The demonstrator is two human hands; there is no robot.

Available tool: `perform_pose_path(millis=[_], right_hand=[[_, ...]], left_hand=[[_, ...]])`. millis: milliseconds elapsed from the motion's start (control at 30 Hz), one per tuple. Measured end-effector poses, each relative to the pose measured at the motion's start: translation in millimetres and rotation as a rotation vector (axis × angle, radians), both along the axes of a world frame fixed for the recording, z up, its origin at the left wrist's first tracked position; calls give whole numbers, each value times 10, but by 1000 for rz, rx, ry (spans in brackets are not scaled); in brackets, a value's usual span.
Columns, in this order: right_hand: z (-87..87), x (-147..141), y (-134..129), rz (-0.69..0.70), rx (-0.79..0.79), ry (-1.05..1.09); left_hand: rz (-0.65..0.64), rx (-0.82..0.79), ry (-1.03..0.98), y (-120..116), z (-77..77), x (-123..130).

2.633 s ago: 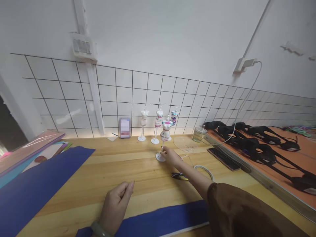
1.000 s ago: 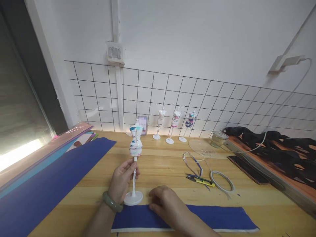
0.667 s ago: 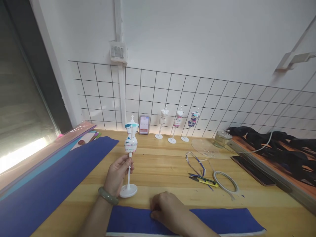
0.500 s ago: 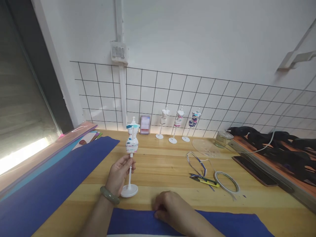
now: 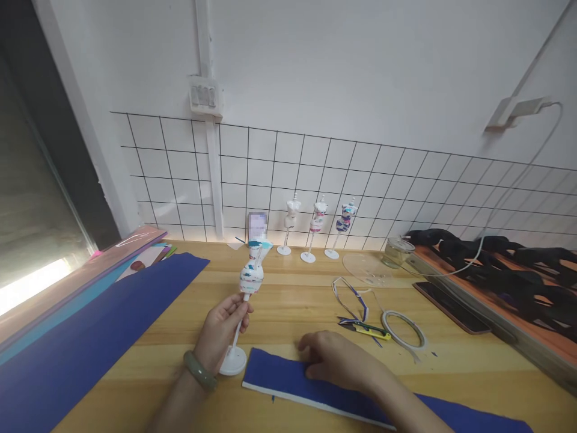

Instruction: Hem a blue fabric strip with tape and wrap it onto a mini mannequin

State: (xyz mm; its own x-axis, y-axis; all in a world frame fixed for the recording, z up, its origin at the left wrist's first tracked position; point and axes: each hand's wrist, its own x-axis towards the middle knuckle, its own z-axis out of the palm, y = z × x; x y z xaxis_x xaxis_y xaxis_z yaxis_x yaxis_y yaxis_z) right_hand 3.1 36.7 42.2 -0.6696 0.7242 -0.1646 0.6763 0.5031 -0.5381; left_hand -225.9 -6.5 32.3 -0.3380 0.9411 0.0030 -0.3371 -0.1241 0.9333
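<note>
My left hand (image 5: 225, 328), with a green bangle at the wrist, grips the thin stem of a small white dress-form stand (image 5: 252, 278). Its torso is wrapped in patterned strips and tilts to the right, above a round white base. My right hand (image 5: 336, 358) rests on a blue fabric strip (image 5: 279, 376) with a white lower edge, fingers curled over the cloth. Whether the fingers pinch the strip is hidden.
Three similar dress forms (image 5: 315, 225) stand by the wall grid. Yellow snips (image 5: 372, 331), a tape ring (image 5: 404, 331), a glass jar (image 5: 396, 251) and a phone (image 5: 451, 307) lie rightward. A large blue cloth (image 5: 112, 325) covers the left.
The held dress form has tilted to the right. The blue strip has shifted up and right with my right hand, so its left end and white edge show. The view has turned slightly right.
</note>
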Motion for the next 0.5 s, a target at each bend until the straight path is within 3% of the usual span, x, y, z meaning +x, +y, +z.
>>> perform_pose_path(millis=[233,367,500], right_hand=[[-104,-527,-177,-26,-83,122],[-147,-465,-131,3,-241,247],[-111,-297,-52,39,-504,406]], left_hand=[[34,-7,-14,37,-51,-57],[30,2,-26,33,-48,-44],[-27,-3,-24,8,-31,40]])
